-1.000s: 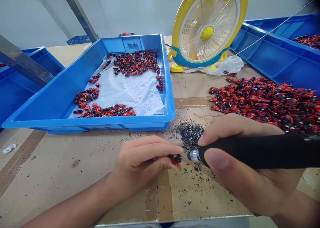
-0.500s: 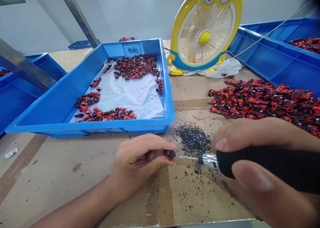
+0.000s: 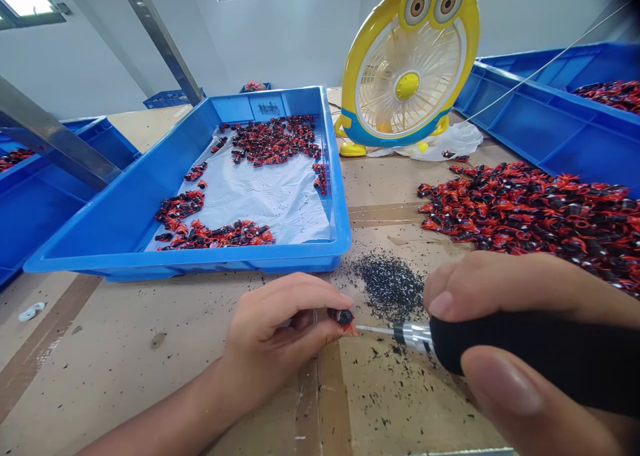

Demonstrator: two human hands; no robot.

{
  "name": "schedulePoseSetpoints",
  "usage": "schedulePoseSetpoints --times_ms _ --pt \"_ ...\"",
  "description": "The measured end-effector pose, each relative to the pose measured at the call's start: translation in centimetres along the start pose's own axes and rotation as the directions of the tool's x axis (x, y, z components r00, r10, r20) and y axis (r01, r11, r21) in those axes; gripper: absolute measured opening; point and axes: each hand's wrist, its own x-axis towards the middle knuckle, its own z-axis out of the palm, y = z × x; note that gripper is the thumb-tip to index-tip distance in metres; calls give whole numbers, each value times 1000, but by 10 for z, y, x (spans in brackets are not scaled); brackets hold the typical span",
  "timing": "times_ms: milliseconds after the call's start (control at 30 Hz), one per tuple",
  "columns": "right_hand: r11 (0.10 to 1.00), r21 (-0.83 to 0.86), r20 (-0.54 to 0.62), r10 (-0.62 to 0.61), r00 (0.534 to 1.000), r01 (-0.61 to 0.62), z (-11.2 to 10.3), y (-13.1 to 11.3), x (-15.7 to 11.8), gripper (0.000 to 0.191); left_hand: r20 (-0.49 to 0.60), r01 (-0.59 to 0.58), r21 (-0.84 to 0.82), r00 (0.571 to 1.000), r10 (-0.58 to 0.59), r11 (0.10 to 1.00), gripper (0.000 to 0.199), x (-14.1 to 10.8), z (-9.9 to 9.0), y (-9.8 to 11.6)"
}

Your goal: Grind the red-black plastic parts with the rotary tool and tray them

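one part (image 3: 343,317) sits fingertip-pinched in left hand (image 3: 275,323), right hand (image 3: 520,283) gripping a tool (image 3: 450,339).

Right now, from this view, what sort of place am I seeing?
Probably a workshop or factory bench: a blue tray holds many similar red-and-black parts, a heap of such pieces lies to the right, and the right hand grips a black-handled tool.

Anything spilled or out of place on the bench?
Yes: a heap of tiny black bits lies loose on the tabletop beyond the tool, more strewn nearer; it looks like uncollected debris. A small white piece also sits alone at far left.
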Motion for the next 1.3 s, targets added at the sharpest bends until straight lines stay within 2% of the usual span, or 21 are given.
schedulePoseSetpoints --times_ms 367,500,567,633,733,833,900,1000,1133,1300 --pt "1000 -13 30 -8 1000 8 -5 3 -10 35 3 -23 -15 1000 23 1000 21 -1 3 1" --pt "996 -54 50 -66 997 69 -8 6 -18 27 3 -13 -19 1000 14 1000 22 -1 2 1" --pt "990 -97 55 -97 994 102 -8 6 -18 29 -7 -25 -35 1000 25 999 22 -1 2 0" --pt "986 -107 33 -121 992 124 -5 2 -16 30 -7 -29 -38 1000 29 999 22 -2 2 -2" --pt "993 -3 -10 -120 993 120 4 -5 -13 20 -3 -27 -12 1000 27 1000 22 -2 3 -3" --pt "1000 22 -125 -13 992 16 16 -8 -14 11 4 -28 -3 1000 28 1000 22 -2 2 -3" --pt "1000 -15 -173 10 985 -13 21 -6 -16 10 1 -20 -1 1000 20 1000 22 -2 2 -3" --pt "1000 -13 -118 -12 993 11 20 -1 -14 15 -6 -22 11 1000 22 1000 20 -2 2 -1" --pt "999 23 -50 25 998 -24 13 6 -8 24 -8 -12 31 1000 12 999 21 -1 2 2" --pt "1000 21 -35 24 999 -23 12 7 -5 25 -3 -17 51 1000 17 999 23 0 2 4"
